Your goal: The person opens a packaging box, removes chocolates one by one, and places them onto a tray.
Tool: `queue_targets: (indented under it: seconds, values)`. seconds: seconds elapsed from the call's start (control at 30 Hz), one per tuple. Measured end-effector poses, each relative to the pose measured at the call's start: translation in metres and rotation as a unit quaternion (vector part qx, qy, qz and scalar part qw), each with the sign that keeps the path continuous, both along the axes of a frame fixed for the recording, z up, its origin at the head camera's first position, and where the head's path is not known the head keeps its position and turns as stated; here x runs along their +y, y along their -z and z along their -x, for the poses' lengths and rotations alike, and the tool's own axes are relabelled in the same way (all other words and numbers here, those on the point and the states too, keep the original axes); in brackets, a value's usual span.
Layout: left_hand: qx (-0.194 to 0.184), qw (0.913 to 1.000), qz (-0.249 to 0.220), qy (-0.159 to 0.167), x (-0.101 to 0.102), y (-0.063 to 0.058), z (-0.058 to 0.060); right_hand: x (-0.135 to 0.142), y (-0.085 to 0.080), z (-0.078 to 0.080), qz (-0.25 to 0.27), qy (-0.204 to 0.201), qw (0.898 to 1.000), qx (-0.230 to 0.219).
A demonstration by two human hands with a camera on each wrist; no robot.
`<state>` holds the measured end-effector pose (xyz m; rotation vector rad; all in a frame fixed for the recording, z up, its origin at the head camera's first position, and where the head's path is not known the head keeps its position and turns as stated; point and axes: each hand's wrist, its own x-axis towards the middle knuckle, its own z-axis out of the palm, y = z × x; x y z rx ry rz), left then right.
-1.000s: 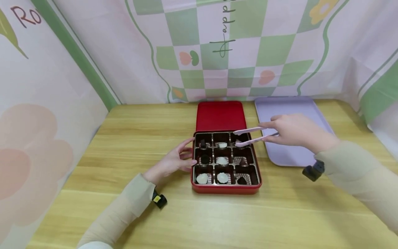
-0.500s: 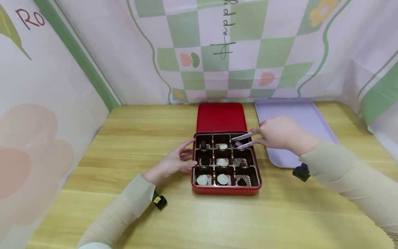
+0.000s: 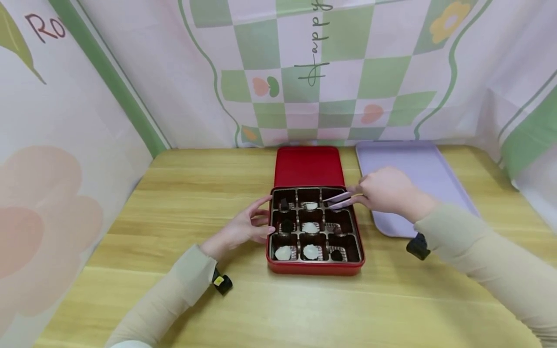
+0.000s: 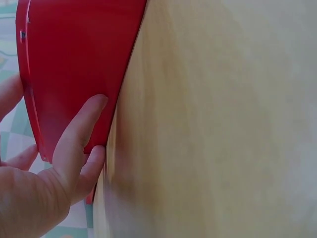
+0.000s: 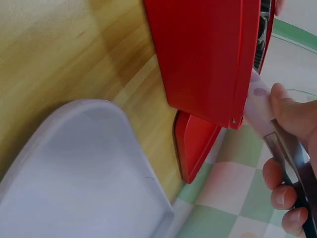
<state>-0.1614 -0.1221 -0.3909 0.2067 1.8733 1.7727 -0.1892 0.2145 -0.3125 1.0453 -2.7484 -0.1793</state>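
A red tin box (image 3: 315, 269) sits on the table, its dark insert divided into several compartments. White chocolates (image 3: 311, 251) fill the middle column and the near-left compartment; dark chocolates (image 3: 286, 225) lie in others. My left hand (image 3: 243, 227) rests against the box's left side, thumb on the wall and fingertips at the rim, as the left wrist view shows. My right hand (image 3: 387, 188) grips tongs (image 5: 285, 148) with pale purple tips and a metal and black handle. Their tips reach into the far-right compartment, where what lies between them is hidden.
The red lid (image 3: 310, 166) lies directly behind the box. A pale purple tray (image 3: 398, 154) stands to the right, partly under my right forearm. A patterned cloth (image 3: 339, 77) hangs behind the wooden table (image 3: 196, 183).
My right hand has moved left and closer to the box, bringing the tongs deeper into the far-right compartment. The tong tips have drawn nearer together. My left hand keeps its place.
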Motion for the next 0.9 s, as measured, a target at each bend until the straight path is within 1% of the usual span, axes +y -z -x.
queue_targets:
  seconds: [0.2,0.33,0.47,0.6,0.67,0.77,0.9]
  values:
    - [-0.003,1.0,-0.007,0.005,0.003,-0.001,-0.003,0.007,0.007,-0.002,0.007,-0.002,1.0,0.016]
    - [-0.002,1.0,-0.005,0.008,0.003,0.0,-0.003,0.014,0.01,-0.001,0.018,-0.023,0.999,0.029]
    - [0.003,1.0,-0.005,0.003,0.0,0.001,-0.002,0.026,0.016,0.003,0.064,-0.049,0.995,0.053]
    - [0.012,0.9999,-0.004,-0.007,-0.005,0.0,-0.001,0.038,0.027,0.007,0.12,-0.058,0.99,0.055]
    - [0.013,0.9999,-0.004,-0.005,-0.005,0.0,-0.001,0.042,0.033,0.008,0.139,-0.06,0.987,0.053]
    - [0.009,0.9999,-0.005,0.002,-0.004,0.0,-0.001,0.046,0.038,0.007,0.155,-0.059,0.985,0.056]
    - [0.005,1.0,-0.007,0.002,0.0,0.002,0.0,0.048,0.041,0.006,0.174,-0.038,0.983,0.039]
